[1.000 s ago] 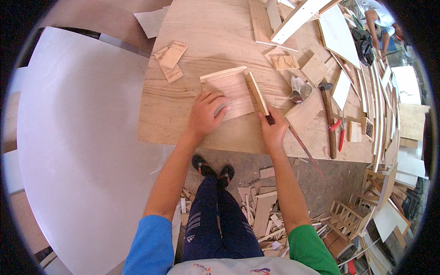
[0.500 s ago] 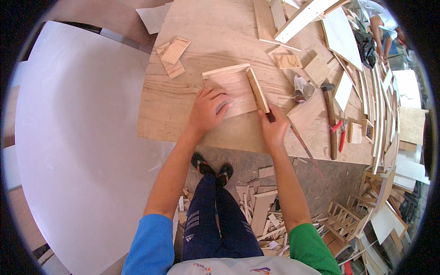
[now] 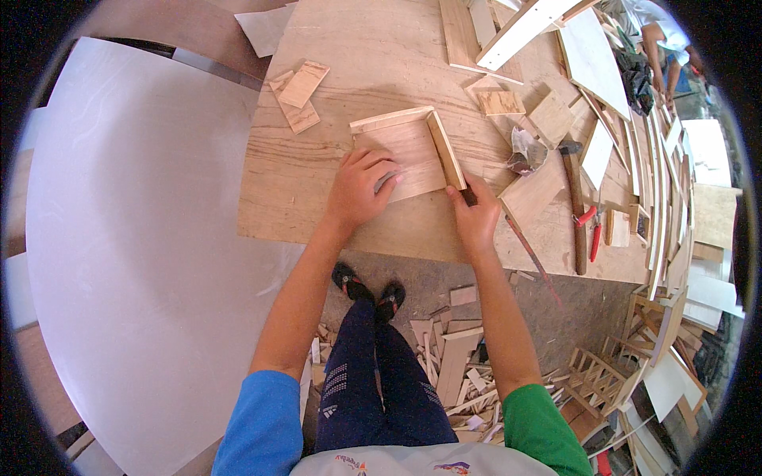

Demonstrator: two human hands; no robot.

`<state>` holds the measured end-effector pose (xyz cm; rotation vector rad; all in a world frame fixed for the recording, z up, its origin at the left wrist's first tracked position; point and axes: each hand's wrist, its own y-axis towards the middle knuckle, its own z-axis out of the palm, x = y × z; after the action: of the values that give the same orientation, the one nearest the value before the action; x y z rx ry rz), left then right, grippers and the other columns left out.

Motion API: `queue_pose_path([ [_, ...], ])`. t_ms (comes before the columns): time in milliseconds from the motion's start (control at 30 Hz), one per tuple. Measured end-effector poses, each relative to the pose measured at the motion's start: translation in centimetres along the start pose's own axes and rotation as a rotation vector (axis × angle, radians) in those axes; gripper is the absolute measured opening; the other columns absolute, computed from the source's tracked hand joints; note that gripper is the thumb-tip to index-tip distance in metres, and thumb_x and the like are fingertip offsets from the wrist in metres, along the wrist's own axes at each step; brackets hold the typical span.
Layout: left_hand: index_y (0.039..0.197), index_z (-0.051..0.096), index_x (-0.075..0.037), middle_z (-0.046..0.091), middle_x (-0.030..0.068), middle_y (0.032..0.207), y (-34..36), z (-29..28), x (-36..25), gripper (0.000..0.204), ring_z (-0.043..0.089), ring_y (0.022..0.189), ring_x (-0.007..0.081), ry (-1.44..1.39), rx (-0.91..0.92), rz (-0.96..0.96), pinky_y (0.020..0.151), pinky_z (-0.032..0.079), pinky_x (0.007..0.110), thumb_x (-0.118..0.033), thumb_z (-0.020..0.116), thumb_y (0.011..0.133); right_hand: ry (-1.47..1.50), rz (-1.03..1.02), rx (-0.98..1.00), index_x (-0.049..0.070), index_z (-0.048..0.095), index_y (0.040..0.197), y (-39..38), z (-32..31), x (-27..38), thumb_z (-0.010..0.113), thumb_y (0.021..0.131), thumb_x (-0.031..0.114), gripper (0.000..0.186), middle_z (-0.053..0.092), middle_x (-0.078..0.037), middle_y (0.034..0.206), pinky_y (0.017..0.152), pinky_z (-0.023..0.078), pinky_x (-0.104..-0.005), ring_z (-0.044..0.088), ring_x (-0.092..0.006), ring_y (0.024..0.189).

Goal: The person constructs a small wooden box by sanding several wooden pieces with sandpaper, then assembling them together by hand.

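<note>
A shallow wooden tray (image 3: pixel 419 151) of pale wood lies on the wooden worktable, with raised strips along its far and right sides. My right hand (image 3: pixel 479 218) grips the near end of the right strip, thumb on top, and a dark piece shows beside the fingers. Over the tray's left part rests my left hand (image 3: pixel 359 190), its fingers bent and the thumb close to them. A greyish edge peeks out between that thumb and the fingers; what it belongs to is hidden, as is the tray's left side.
Two small boards (image 3: pixel 304 85) lie beyond the tray at left. A hammer (image 3: pixel 573 198), red-handled pliers (image 3: pixel 595 238), a crumpled packet (image 3: pixel 525 152) and wood offcuts lie at right. A large white sheet (image 3: pixel 151 238) stretches along the left. Scrap wood (image 3: pixel 460 365) covers the floor; another person works far right.
The tray's right strip and far corner have shifted very slightly away from me. Both hands keep nearly the same places; the view has moved a little.
</note>
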<state>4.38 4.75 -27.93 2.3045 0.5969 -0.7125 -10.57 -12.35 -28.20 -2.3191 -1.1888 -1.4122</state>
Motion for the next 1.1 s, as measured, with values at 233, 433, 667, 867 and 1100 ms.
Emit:
queue_pose_path([
  [233,0.087,0.068,-0.008,0.068,0.0066,0.099,0.0,0.0,0.1,0.012,0.061,0.097,0.0291,-0.001,-0.009,0.006,0.089,0.046,0.041,-0.017,0.071,0.080,0.023,0.037,0.010,-0.002,0.068,0.108,0.2,0.1,0.1,0.078,0.074,0.003,0.036,0.068,-0.016,0.092,0.067,0.051,-0.0333,0.064,-0.0231,0.074],
  [433,0.087,0.068,-0.008,0.068,0.0060,0.100,-0.1,0.0,0.2,0.011,0.061,0.098,0.0288,-0.002,0.004,-0.009,0.090,0.045,0.042,-0.017,0.070,0.080,0.024,0.039,0.011,-0.002,0.069,0.107,0.2,0.3,-0.1,0.078,0.074,0.004,0.035,0.069,-0.017,0.095,0.070,0.052,-0.0338,0.067,-0.0252,0.079],
  [667,0.087,0.069,-0.009,0.068,0.0061,0.100,0.0,0.0,0.1,0.011,0.061,0.098,0.0283,0.002,-0.018,0.015,0.089,0.045,0.041,-0.016,0.071,0.079,0.014,0.034,0.013,-0.001,0.069,0.107,0.2,0.3,-0.8,0.079,0.074,0.005,0.035,0.069,-0.017,0.096,0.072,0.052,-0.0352,0.067,-0.0275,0.080],
  [867,0.103,0.067,-0.008,0.067,0.0117,0.101,-1.5,-0.8,0.6,0.029,0.060,0.102,0.0281,-0.046,-0.359,-0.139,0.088,0.047,0.040,-0.005,0.073,0.075,0.010,0.089,0.056,0.001,0.068,0.110,0.3,0.0,0.1,0.079,0.075,0.006,0.037,0.069,-0.017,0.094,0.070,0.052,-0.0340,0.066,-0.0254,0.078],
  [1100,0.138,0.048,-0.010,0.063,0.0134,0.123,1.4,-3.7,5.0,0.069,0.060,0.114,0.0259,-0.266,-0.096,-0.294,0.102,0.044,0.039,-0.007,0.076,0.075,0.012,0.079,0.045,0.000,0.068,0.108,0.1,0.1,-0.2,0.079,0.075,0.007,0.035,0.069,-0.017,0.097,0.074,0.053,-0.0352,0.067,-0.0269,0.082],
])
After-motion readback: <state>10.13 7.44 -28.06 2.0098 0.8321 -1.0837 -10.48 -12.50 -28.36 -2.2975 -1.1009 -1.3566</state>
